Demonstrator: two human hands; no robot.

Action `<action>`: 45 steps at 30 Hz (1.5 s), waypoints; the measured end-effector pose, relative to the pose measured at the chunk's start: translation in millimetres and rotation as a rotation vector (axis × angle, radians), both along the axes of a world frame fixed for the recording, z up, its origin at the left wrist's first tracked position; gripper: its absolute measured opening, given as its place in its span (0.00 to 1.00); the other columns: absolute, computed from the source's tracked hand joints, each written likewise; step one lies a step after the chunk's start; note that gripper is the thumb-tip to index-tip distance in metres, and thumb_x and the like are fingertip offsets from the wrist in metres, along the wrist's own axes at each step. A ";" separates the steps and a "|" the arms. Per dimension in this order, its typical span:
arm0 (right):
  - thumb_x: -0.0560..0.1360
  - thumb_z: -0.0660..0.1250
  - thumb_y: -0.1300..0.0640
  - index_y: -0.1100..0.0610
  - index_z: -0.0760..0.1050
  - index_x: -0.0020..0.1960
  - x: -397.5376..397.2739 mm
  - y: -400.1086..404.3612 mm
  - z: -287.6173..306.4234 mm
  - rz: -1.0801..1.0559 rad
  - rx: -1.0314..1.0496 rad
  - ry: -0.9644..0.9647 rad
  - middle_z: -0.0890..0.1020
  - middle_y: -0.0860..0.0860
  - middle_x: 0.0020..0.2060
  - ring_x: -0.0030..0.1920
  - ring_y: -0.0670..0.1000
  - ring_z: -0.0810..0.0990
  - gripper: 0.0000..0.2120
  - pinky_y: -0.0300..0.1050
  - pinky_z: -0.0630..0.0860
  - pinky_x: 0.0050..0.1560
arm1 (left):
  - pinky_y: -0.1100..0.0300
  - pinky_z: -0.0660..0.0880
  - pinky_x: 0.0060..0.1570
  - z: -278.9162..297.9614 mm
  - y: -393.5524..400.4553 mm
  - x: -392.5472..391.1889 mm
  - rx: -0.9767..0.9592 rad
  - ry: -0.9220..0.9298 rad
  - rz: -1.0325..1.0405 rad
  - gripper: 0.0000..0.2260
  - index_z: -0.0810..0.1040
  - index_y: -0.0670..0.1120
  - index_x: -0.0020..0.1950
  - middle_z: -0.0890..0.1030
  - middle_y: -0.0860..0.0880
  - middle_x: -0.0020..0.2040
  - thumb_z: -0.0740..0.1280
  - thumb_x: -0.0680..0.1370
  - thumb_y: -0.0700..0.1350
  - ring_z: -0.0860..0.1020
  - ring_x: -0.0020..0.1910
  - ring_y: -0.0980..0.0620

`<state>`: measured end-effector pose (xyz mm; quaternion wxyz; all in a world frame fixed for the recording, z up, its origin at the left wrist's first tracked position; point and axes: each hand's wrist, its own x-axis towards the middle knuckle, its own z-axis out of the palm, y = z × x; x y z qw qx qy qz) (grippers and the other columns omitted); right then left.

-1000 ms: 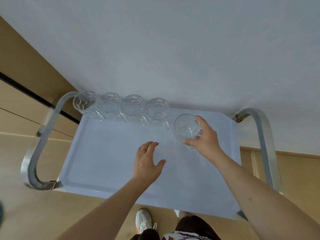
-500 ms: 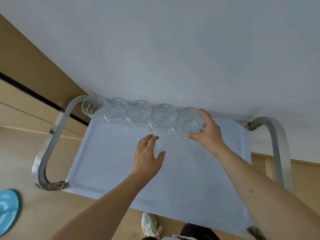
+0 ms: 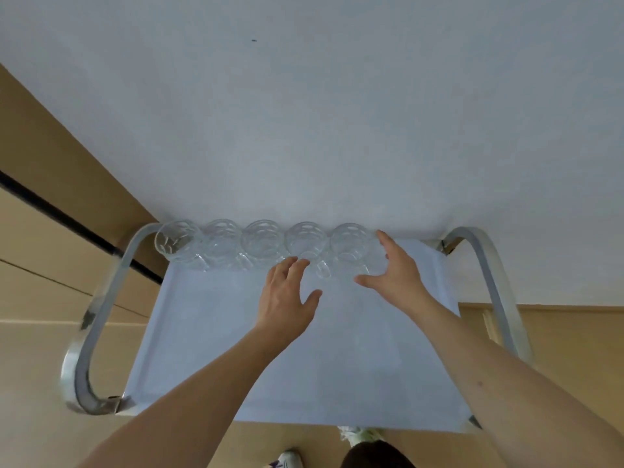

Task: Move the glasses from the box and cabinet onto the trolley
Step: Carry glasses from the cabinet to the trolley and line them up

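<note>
Several clear glass mugs with handles stand in a row along the far edge of the white trolley top (image 3: 236,349). The rightmost mug (image 3: 351,246) stands just left of my right hand (image 3: 395,275), whose fingers are spread and relaxed, apart from the glass. My left hand (image 3: 287,295) hovers over the tray with straight fingers, its tips near the handle of the fourth mug (image 3: 305,243). The leftmost mug (image 3: 175,241) sits by the left handle.
The trolley stands against a white wall (image 3: 304,113). Curved metal handles rise at its left (image 3: 98,315) and right (image 3: 493,282) ends. Wooden floor and a beige cabinet front with a dark gap (image 3: 67,224) lie to the left. My shoes show below.
My right hand set the fifth mug at the right end of the row and let go, its fingers now spread. My left hand stayed over the tray.
</note>
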<state>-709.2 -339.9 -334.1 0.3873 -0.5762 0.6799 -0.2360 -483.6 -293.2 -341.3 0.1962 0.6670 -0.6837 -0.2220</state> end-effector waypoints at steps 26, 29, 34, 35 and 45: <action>0.71 0.77 0.47 0.50 0.54 0.82 -97.7 209.7 168.3 -0.346 -0.270 0.457 0.59 0.52 0.80 0.78 0.56 0.59 0.47 0.49 0.59 0.77 | 0.52 0.62 0.74 184.8 49.7 -126.3 -0.391 0.009 -0.669 0.28 0.68 0.49 0.77 0.66 0.47 0.78 0.68 0.79 0.56 0.61 0.77 0.46; 0.71 0.77 0.45 0.49 0.54 0.82 -137.9 241.2 179.9 -0.417 -0.264 0.496 0.58 0.53 0.80 0.78 0.57 0.59 0.48 0.51 0.59 0.77 | 0.51 0.60 0.76 201.9 66.3 -176.1 -0.399 0.008 -0.754 0.29 0.67 0.50 0.78 0.65 0.47 0.79 0.68 0.80 0.56 0.60 0.78 0.46; 0.72 0.74 0.41 0.48 0.52 0.82 -216.2 304.1 196.1 -0.549 -0.219 0.535 0.56 0.52 0.81 0.79 0.57 0.56 0.47 0.54 0.58 0.77 | 0.49 0.60 0.77 224.7 111.1 -274.1 -0.414 -0.004 -0.902 0.31 0.64 0.50 0.80 0.62 0.48 0.80 0.67 0.80 0.58 0.58 0.79 0.47; 0.72 0.74 0.41 0.48 0.52 0.82 -232.1 317.5 198.2 -0.576 -0.216 0.540 0.56 0.52 0.81 0.79 0.57 0.56 0.47 0.55 0.59 0.77 | 0.48 0.60 0.77 228.4 121.8 -294.4 -0.416 -0.001 -0.931 0.31 0.64 0.50 0.80 0.62 0.48 0.80 0.67 0.80 0.58 0.58 0.79 0.47; 0.74 0.72 0.42 0.49 0.53 0.82 -380.3 457.9 212.6 -0.809 -0.175 0.598 0.58 0.52 0.81 0.78 0.58 0.59 0.44 0.53 0.61 0.77 | 0.50 0.58 0.77 242.5 235.0 -492.7 -0.420 0.024 -1.191 0.31 0.63 0.51 0.80 0.60 0.48 0.81 0.66 0.80 0.59 0.57 0.80 0.48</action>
